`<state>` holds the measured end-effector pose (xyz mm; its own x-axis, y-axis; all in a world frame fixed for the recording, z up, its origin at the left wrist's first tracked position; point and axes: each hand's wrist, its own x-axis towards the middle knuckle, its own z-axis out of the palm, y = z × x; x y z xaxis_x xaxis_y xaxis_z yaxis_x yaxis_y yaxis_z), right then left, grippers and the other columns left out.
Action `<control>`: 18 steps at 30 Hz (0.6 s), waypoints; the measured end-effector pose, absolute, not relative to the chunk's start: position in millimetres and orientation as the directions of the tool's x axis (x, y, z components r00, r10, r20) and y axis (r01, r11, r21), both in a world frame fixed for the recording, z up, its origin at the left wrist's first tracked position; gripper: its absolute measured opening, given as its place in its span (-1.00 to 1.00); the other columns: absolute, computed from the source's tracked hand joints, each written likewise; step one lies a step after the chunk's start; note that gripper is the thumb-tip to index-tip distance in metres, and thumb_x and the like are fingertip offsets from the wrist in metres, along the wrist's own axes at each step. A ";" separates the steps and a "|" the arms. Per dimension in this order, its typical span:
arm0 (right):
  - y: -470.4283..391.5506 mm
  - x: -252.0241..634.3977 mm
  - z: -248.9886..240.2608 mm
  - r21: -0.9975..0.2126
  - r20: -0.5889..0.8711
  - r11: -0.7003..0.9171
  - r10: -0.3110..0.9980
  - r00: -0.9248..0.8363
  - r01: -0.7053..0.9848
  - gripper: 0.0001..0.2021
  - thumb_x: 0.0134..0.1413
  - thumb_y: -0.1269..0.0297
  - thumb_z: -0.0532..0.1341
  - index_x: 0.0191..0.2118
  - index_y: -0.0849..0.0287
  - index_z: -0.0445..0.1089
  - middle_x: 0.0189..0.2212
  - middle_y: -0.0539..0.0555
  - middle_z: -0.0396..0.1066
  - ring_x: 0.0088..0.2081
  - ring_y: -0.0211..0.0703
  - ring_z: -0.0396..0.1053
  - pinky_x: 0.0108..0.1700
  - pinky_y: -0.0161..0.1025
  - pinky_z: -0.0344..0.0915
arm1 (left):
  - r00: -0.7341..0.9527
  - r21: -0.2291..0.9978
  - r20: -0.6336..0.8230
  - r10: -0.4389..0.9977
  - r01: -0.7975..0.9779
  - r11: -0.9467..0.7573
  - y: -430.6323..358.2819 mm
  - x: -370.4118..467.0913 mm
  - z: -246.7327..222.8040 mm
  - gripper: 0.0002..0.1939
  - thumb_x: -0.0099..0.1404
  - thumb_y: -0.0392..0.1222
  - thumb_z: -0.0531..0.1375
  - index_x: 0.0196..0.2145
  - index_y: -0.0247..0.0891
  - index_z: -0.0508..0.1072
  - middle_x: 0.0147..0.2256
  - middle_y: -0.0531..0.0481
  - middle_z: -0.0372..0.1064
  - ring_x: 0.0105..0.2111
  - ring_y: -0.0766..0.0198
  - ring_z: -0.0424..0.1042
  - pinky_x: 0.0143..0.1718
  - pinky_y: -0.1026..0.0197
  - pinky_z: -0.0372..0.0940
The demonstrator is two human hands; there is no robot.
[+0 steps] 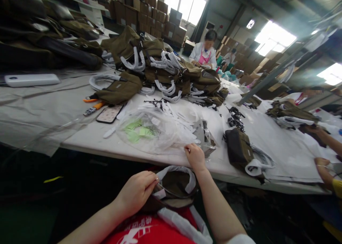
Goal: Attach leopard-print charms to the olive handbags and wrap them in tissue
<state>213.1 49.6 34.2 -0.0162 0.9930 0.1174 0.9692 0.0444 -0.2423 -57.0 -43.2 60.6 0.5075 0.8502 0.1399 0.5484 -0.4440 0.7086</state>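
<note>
An open brown bag [175, 183] with handles wrapped in white rests in the lap, against the table edge. Closed fingers of my left hand [139, 190] pinch the bag's left rim. On the table's front edge, my right hand [195, 156] has its fingers curled together beside a clear plastic bag [160, 135]; what they hold, if anything, is too small to make out. Green tags [140, 131] lie inside the plastic bag. Just right of my right hand stands a grey metal holder [204, 137].
Brown bags with wrapped handles [171, 73] are piled at the back. A phone [109, 114], an orange-handled tool [93, 108] and a white device [32, 80] lie left. A small dark bag [237, 148] sits right. A person [204, 53] works behind; another's hands [322, 162] are far right.
</note>
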 end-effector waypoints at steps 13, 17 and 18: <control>53.5 229.6 27.5 -0.439 0.141 -0.017 0.986 0.087 0.898 -0.82 0.06 0.37 0.13 -0.26 0.18 0.47 -0.32 0.10 0.51 -0.30 -0.11 0.42 -0.18 -0.23 0.26 | 0.493 0.717 0.156 0.856 0.540 -0.442 -44.6 -58.3 61.0 -0.67 0.42 -0.20 -0.02 -0.37 -0.22 0.50 -0.39 -0.03 0.47 -0.34 0.24 0.45 -0.28 0.26 0.33; 44.0 237.3 40.5 -0.419 0.199 0.019 0.977 0.071 0.908 -0.76 0.07 0.35 0.12 -0.17 0.19 0.46 -0.25 0.12 0.50 -0.29 -0.13 0.42 -0.14 -0.24 0.27 | 0.492 0.720 0.173 0.853 0.528 -0.450 -44.6 -58.7 61.8 -0.67 0.41 -0.19 -0.02 -0.37 -0.22 0.50 -0.40 -0.03 0.47 -0.36 0.25 0.45 -0.29 0.26 0.34; 39.6 242.0 45.9 -0.411 0.211 0.014 0.974 0.080 0.911 -0.77 0.08 0.32 0.12 -0.18 0.18 0.47 -0.27 0.12 0.50 -0.30 -0.13 0.41 -0.16 -0.24 0.27 | 0.494 0.718 0.174 0.852 0.528 -0.453 -44.6 -58.8 61.3 -0.67 0.41 -0.19 -0.03 -0.36 -0.22 0.50 -0.40 -0.03 0.47 -0.36 0.24 0.45 -0.28 0.26 0.34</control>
<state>242.0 39.6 45.9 0.0804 0.9742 0.2107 0.9113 0.0138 -0.4115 -58.8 -44.6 61.3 0.4938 0.8520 0.1738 0.5284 -0.4528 0.7182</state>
